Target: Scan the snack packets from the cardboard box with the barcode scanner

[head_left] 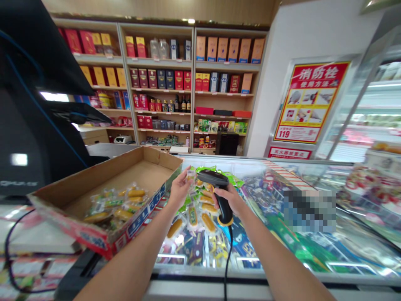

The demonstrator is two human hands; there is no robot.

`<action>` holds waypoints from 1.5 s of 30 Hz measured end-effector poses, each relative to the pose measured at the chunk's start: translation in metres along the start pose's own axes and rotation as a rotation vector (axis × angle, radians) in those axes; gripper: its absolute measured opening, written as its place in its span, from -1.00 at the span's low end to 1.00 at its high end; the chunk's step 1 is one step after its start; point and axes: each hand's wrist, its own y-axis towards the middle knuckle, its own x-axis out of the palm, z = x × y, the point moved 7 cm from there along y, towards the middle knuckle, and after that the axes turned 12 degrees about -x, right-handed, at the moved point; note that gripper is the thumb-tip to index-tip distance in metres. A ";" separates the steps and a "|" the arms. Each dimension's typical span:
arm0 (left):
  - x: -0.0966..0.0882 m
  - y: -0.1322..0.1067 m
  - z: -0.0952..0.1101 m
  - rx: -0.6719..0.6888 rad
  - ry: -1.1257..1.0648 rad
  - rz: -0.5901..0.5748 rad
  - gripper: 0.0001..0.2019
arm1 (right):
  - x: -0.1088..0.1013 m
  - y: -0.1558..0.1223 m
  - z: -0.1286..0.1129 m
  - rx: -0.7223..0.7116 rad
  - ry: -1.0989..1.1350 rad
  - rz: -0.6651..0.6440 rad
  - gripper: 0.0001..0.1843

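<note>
Over a glass-topped chest freezer (pixel 300 251) at a shop counter, the left hand (pixel 179 189) is closed in a pinch on a small snack packet (pixel 190 175), holding it up just beside the head of a black barcode scanner (pixel 214 179). The right hand (pixel 227 201) is wrapped firmly around the scanner's grip, and its cable (pixel 227 263) drops down past the freezer's front edge. To the left of the hands sits an open cardboard box (pixel 125 179), with yellow packets (pixel 115 207) lying in its near corner. A heap of similar packets (pixel 200 221) lies directly below the hands, right beside the box. Farther back stand wooden shelves (pixel 163 83) of boxed liquor and bottles, and a red fire-hydrant poster (pixel 311 102) hangs on the wall. A black checkout terminal (pixel 31 117) looms at the left, close to the box.
</note>
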 end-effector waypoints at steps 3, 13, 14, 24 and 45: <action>-0.002 0.001 0.002 0.031 0.012 0.025 -0.31 | 0.000 0.000 0.000 0.008 -0.003 0.011 -0.71; -0.005 0.002 -0.004 -0.004 0.005 0.057 -0.33 | 0.000 -0.002 0.002 0.035 0.024 0.014 -0.72; -0.005 0.002 -0.004 0.000 0.004 0.056 -0.34 | 0.000 -0.002 0.002 0.035 0.025 0.014 -0.71; -0.005 0.001 0.001 0.035 -0.008 0.051 -0.35 | 0.000 0.001 0.004 0.024 -0.001 -0.041 -0.74; 0.006 0.010 0.001 0.128 0.322 0.040 -0.63 | -0.052 0.011 -0.001 -0.062 0.172 0.407 -0.60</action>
